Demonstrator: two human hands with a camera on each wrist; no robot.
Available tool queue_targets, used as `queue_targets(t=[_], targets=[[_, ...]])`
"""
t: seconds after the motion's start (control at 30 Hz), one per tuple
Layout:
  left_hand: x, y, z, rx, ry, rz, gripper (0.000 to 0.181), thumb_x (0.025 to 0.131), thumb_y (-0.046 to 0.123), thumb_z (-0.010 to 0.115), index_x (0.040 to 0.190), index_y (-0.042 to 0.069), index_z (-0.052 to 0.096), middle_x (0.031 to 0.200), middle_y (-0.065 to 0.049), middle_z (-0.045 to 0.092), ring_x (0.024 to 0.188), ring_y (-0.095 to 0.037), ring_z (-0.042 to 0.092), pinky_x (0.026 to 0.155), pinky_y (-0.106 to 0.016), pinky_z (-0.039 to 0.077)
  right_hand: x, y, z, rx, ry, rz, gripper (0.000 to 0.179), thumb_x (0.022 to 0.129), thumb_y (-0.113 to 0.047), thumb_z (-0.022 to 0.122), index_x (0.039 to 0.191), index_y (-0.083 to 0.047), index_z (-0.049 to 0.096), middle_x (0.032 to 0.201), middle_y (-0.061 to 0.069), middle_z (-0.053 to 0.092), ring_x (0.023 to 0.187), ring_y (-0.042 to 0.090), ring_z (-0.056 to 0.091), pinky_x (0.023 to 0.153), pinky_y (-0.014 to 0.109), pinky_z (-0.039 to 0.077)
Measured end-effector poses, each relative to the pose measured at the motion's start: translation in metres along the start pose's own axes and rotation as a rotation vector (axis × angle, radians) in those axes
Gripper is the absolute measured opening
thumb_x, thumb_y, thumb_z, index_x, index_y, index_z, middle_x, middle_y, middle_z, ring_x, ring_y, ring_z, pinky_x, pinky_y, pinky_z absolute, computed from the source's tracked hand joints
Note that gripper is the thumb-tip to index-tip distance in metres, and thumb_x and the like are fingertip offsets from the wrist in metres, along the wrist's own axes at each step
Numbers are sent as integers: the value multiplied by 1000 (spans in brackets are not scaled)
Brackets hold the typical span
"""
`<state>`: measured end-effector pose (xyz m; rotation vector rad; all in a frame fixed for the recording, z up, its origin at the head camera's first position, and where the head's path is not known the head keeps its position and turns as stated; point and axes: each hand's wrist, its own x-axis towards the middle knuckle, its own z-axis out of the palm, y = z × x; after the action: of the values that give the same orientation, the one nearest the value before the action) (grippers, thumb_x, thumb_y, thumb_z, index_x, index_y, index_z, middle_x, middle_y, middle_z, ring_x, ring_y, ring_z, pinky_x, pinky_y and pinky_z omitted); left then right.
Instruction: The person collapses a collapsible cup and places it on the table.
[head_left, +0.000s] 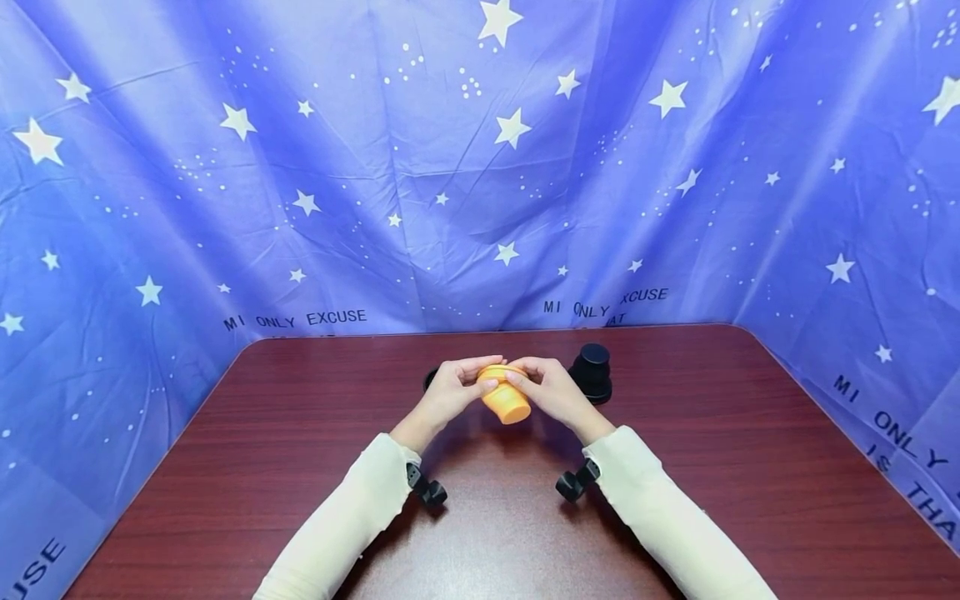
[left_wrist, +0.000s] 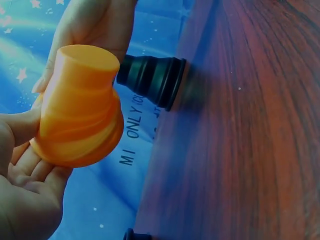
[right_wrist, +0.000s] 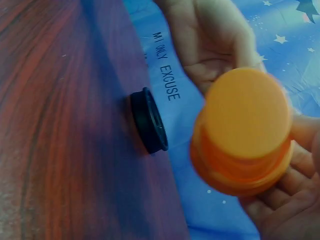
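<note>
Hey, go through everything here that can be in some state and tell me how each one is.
Orange cup: drawn out, tilted, narrow end toward the person
Left hand: gripping the orange cup
Right hand: gripping the orange cup
Black stepped cup: extended, standing on the table, wide end down
Low black round piece: on the table, rim up
Starry curtain: hanging, creased

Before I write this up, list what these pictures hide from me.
Inside of the orange cup: its opening faces away in all three views.
Inside of the low black piece: mostly behind the left hand in head view, cut off at the bottom edge in left wrist view, mostly behind its rim in right wrist view.
Underside of the black stepped piece: against the table in head and left wrist views.
</note>
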<state>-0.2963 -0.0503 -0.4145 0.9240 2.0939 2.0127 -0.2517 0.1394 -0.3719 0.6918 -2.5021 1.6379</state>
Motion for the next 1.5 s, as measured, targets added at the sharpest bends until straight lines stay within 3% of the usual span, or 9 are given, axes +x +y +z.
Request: queue_targets(t=[0.1, 0.3, 0.5, 0.63, 0.83, 1.0, 1.13, 1.3, 1.5], targets=[[0, -1, 0, 20, 11, -8, 40, 87, -2, 63, 125, -9, 55, 123, -24, 58, 103, -13, 61, 81, -22, 51, 1, 0, 0, 12, -23, 14, 20, 93, -5, 57, 104, 10, 64, 88, 17, 67, 73, 15, 57, 66, 27, 50], [0, 7, -2, -17, 10, -43, 39, 87, -4, 62, 125, -10, 55, 123, -26, 58, 95, -4, 61, 80, -20, 50, 8, 31, 4, 117, 29, -18, 21, 93, -3, 56, 107, 12, 63, 94, 21, 67, 75, 10, 59, 66, 21, 49], [-7, 33, -2, -63, -6, -38, 40, 90, -4, 57, 127, -14, 49, 126, -27, 56, 99, -5, 59, 83, -21, 48, 8, 40, 5, 332, 79, 6, 27, 95, -4, 53, 112, 16, 57, 88, 4, 68, 73, 6, 61, 66, 21, 51], [-7, 36, 0, -76, -2, -37, 40, 90, -6, 56, 129, -13, 49, 125, -29, 54, 95, -4, 60, 80, -21, 49, 8, 40, 6, 427, 114, 34, 31, 95, -5, 53, 114, 20, 53, 83, -4, 67, 72, 6, 62, 67, 21, 52], [-7, 34, 2, -82, 33, -30, 41, 89, -7, 57, 128, -15, 48, 124, -33, 53, 92, -2, 61, 78, -19, 51, 7, 40, 7, 403, 165, 19, 31, 94, -7, 56, 118, 14, 57, 91, 4, 68, 74, 7, 62, 66, 21, 53], [-8, 33, 4, -4, 84, -39, 40, 88, -2, 62, 125, -12, 53, 118, -29, 59, 91, -2, 62, 77, -19, 51, 6, 40, 8, 405, 189, -6, 33, 93, -7, 58, 121, 10, 58, 106, 17, 67, 83, 7, 64, 70, 22, 54], [-9, 32, 4, 41, 107, -33, 38, 88, 1, 64, 124, -10, 56, 115, -27, 61, 91, -3, 62, 77, -19, 51, 6, 39, 8, 380, 199, -18, 33, 92, -9, 60, 119, 10, 59, 108, 19, 66, 85, 7, 64, 72, 23, 54], [-8, 32, 3, 91, 88, -11, 38, 88, 1, 63, 123, -12, 55, 116, -26, 61, 94, -4, 62, 78, -19, 51, 7, 40, 6, 323, 176, 5, 32, 91, -9, 63, 117, 9, 61, 104, 16, 68, 86, 6, 64, 74, 22, 53], [-9, 33, 4, 150, 52, -2, 37, 87, 0, 64, 122, -11, 57, 116, -26, 61, 97, -8, 61, 79, -18, 50, 7, 39, 6, 171, 146, 8, 31, 87, -10, 68, 114, 5, 65, 106, 19, 68, 86, 8, 64, 73, 21, 52]])
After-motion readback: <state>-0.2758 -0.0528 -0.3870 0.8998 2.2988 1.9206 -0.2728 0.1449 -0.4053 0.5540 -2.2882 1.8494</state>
